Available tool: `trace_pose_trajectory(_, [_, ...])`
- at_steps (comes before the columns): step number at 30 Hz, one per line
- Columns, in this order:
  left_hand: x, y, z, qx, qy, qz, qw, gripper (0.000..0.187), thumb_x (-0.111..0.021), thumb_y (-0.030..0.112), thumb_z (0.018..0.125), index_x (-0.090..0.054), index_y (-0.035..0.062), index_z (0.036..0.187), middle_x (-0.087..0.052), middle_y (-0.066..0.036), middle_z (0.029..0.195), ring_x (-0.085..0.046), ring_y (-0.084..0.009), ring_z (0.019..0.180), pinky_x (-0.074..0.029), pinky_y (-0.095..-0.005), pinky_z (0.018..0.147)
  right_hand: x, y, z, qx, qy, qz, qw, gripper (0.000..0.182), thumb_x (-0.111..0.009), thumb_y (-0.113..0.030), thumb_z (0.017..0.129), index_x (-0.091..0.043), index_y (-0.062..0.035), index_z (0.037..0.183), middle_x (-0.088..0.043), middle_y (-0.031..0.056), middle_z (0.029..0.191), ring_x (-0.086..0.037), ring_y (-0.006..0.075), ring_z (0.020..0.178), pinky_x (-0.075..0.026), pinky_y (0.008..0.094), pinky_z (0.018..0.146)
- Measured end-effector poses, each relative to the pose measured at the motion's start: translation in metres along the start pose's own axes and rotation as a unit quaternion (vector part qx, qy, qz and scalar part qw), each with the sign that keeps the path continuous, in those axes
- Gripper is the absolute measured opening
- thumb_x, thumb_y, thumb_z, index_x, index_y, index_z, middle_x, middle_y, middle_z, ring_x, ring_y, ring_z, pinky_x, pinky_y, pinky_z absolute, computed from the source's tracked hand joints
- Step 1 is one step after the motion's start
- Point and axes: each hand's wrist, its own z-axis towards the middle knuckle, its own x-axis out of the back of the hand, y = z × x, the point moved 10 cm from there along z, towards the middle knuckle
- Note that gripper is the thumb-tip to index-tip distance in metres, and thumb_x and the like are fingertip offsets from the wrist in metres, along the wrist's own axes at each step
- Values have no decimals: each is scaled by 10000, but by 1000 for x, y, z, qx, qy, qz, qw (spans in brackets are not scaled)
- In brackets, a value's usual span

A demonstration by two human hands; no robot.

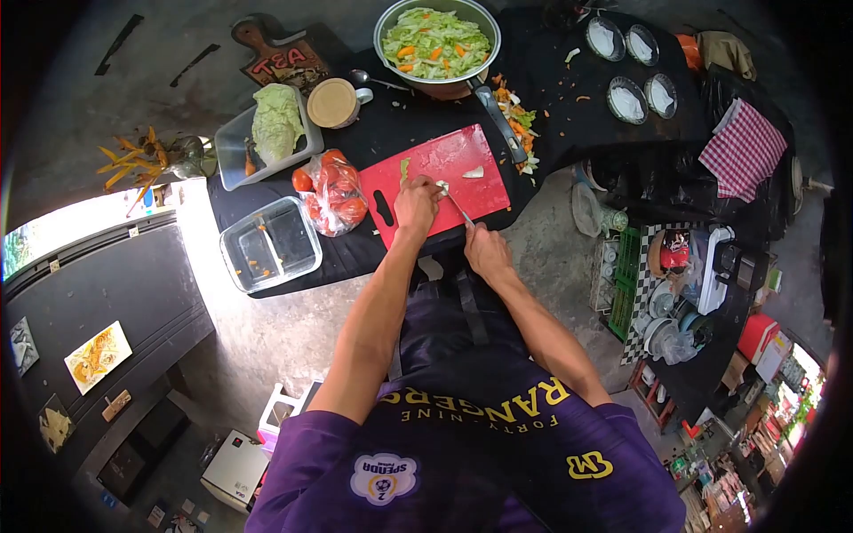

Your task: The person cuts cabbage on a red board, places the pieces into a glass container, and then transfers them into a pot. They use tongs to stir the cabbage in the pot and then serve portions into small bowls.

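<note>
A red cutting board (444, 153) with a black-edged handle slot lies on the black-covered table. My right hand (487, 249) is closed around a knife (461, 211), its blade angled up and left over the board. At the blade's tip, my left hand (418, 206) has its fingers closed on a small white vegetable piece (442, 187). Another white piece (474, 172) and a green scrap (404, 167) lie on the board. Beyond it stands a pan (379, 40) of chopped cabbage and carrot, its black handle reaching toward the board's right side.
Left of the board are a bag of tomatoes (336, 191), a glass dish (313, 253) and a plastic tub (233, 151) holding a cabbage (276, 124). A lidded mug (334, 103) stands behind. Vegetable trimmings (515, 120) lie by the pan handle. Several small bowls (627, 100) sit far right.
</note>
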Motion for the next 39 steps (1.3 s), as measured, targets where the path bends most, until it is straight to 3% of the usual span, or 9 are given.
trace_pose_trajectory(5, [-11, -13, 4, 47, 10, 41, 998, 95, -675, 130, 761, -729, 123, 838, -658, -16, 953, -596, -289, 905, -528, -397, 726, -17, -5, 27, 23, 19, 8, 1000, 478, -377, -375, 980, -592, 52, 968, -630, 324, 899, -607, 496, 898, -487, 553, 808])
trace_pose_trajectory(9, [-6, -8, 0, 19, -10, 5, 1000, 113, -660, 103, 751, -723, 97, 844, -661, -45, 941, -603, -305, 896, -526, -408, 744, -18, 22, 11, -39, 5, 27, 999, 483, -373, -409, 978, -596, 19, 964, -634, 313, 907, -608, 487, 902, -480, 551, 821])
trace_pose_trajectory(13, [-12, -18, -4, 77, -39, 6, 996, 122, -646, 85, 755, -736, 104, 835, -666, -31, 949, -623, -291, 896, -525, -392, 770, -12, 24, 12, -27, -6, -2, 1000, 501, -358, -421, 981, -597, 19, 990, -640, 298, 916, -611, 480, 911, -484, 547, 819])
trace_pose_trajectory(23, [8, -3, -4, 5, -11, 2, 1000, 158, -655, 178, 779, -713, 85, 893, -675, -54, 963, -627, -294, 908, -517, -401, 792, 2, 19, 23, 43, 8, 41, 998, 497, -352, -416, 978, -619, 1, 1025, -632, 317, 893, -589, 512, 902, -459, 572, 822])
trace_pose_trajectory(27, [11, -7, -5, 96, -29, -56, 993, 219, -653, 164, 788, -677, 100, 996, -655, -88, 999, -594, -307, 1005, -514, -407, 818, 9, 4, 31, 59, 43, 95, 993, 470, -427, -425, 956, -604, 9, 931, -629, 310, 855, -594, 503, 871, -462, 558, 788])
trace_pose_trajectory(29, [10, -12, -4, 101, 0, -50, 994, 260, -664, 171, 787, -656, 95, 1036, -646, -119, 1008, -597, -318, 997, -511, -420, 815, 11, -6, 39, 83, 52, 125, 987, 468, -466, -424, 943, -604, 20, 891, -631, 289, 836, -600, 481, 850, -463, 529, 764])
trace_pose_trajectory(32, [-6, -20, 1, 108, -73, -55, 990, 240, -699, 183, 770, -673, 71, 981, -633, -136, 1037, -605, -328, 982, -506, -442, 807, 11, -13, 50, 75, 34, 173, 981, 407, -557, -381, 911, -615, 21, 885, -642, 240, 813, -629, 404, 810, -475, 457, 723])
trace_pose_trajectory(35, [7, -1, 2, 4, -13, -75, 997, 188, -705, 173, 770, -691, 66, 924, -652, -148, 924, -649, -305, 854, -520, -409, 749, 25, -26, 47, 98, 60, 259, 959, 324, -633, -315, 879, -639, 6, 924, -659, 161, 800, -643, 285, 765, -480, 376, 686])
trace_pose_trajectory(39, [13, 7, -9, 107, -123, -201, 966, 175, -739, 134, 756, -695, 18, 881, -673, -127, 753, -665, -195, 705, -522, -306, 654, 25, -38, 48, 153, -5, 362, 919, 313, -691, -297, 847, -655, -3, 949, -643, 55, 735, -612, 156, 711, -464, 322, 647])
